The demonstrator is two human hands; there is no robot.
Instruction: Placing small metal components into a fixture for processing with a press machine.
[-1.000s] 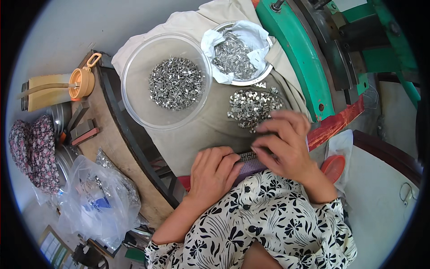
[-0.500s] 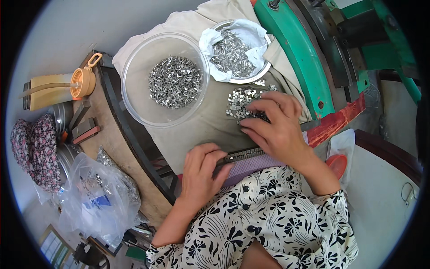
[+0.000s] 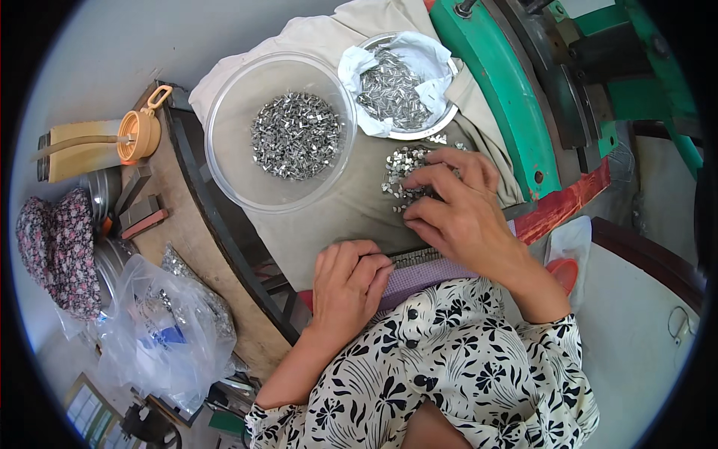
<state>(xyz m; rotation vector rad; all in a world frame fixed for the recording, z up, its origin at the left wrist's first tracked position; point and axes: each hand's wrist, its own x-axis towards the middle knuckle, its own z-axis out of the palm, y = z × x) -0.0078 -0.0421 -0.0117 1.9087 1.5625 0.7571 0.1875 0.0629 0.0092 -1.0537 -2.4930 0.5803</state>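
Observation:
A loose pile of small silvery metal pieces [image 3: 404,162] lies on the grey-brown cloth. Over its right side my right hand [image 3: 467,206] reaches with bent fingers, thumb and forefinger apart at the pieces. Nearer my body runs a narrow dark strip with a row of small metal pieces [image 3: 419,257] along it. At its left end is my left hand [image 3: 348,288], its fingers curled and thumb drawn in against the forefinger. Whatever is between those fingertips is hidden.
A clear round tub [image 3: 224,168] of metal bits and a paper-lined bowl [image 3: 451,112] of thin metal pins stand beyond the pile. Green machinery [image 3: 501,97] borders the right. On the left, a wooden bench [image 3: 191,224] carries an orange-lidded bottle [image 3: 138,138] and a plastic bag [image 3: 161,352].
My left hand has shifted slightly right along the strip, and its fingers have drawn closer together. My right hand stays at the pile, its fingers moving a little.

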